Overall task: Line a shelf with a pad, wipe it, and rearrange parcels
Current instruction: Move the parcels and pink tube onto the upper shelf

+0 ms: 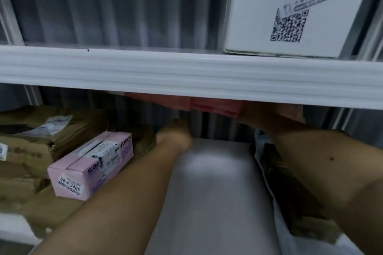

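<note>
The right hand [267, 115] grips a pink cloth [215, 105] just under the front edge of the upper shelf [186, 76], at about one o'clock. The left hand [176, 132] reaches in at the centre; its fingers are blurred, so I cannot tell if they are open or closed. Below lies the bare grey lower shelf [213, 188]. At nine o'clock rests a pink box [91, 165] on brown parcels [31, 151]. At one o'clock, above, stands a white box [290, 10].
</note>
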